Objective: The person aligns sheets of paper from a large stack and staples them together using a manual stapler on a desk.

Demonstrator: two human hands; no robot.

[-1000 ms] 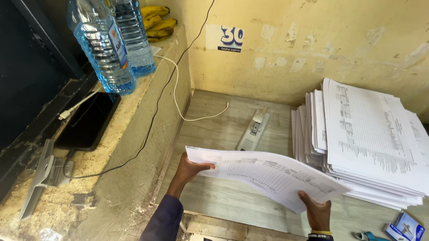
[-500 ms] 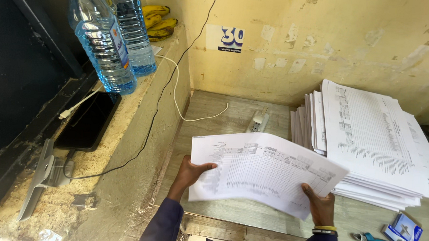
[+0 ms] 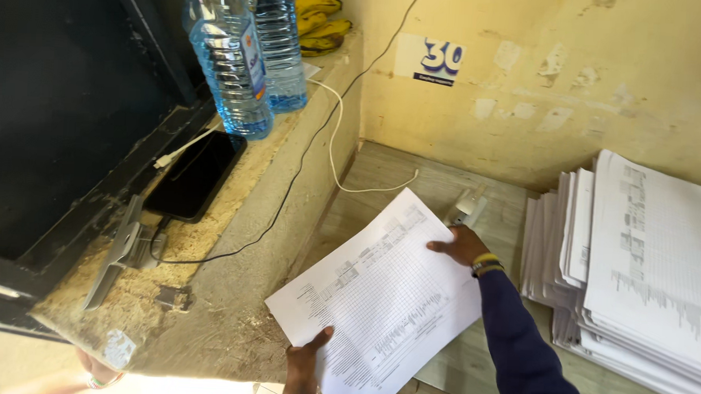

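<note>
Now both hands are on one printed sheet (image 3: 381, 297), held tilted above the wooden table (image 3: 383, 171). The left hand (image 3: 305, 368) has it pinched at the near bottom edge, thumb lying on top of the paper, fingers hidden underneath. The right hand (image 3: 459, 245) rests on the far right edge, fingers curled over the margin (how tightly it pinches I cannot tell from this angle). So the sheet spans the gap between the two grips, most of it unsupported and stretching away to the left of the right hand.

What could go wrong? I'd judge the free far corner, hanging beyond either grip, could droop or fold, since nothing braces it. The left hand's hold is shallow, right at the edge; a slip there would let the sheet swing down toward the ledge (image 3: 244, 295). Just past the right hand sits a small white charger (image 3: 467, 206) with its cable (image 3: 333, 153), near enough to snag. The paper stack (image 3: 639, 265) stands beside the right forearm; a sleeve brushing it might shift the loose top sheets.
</note>
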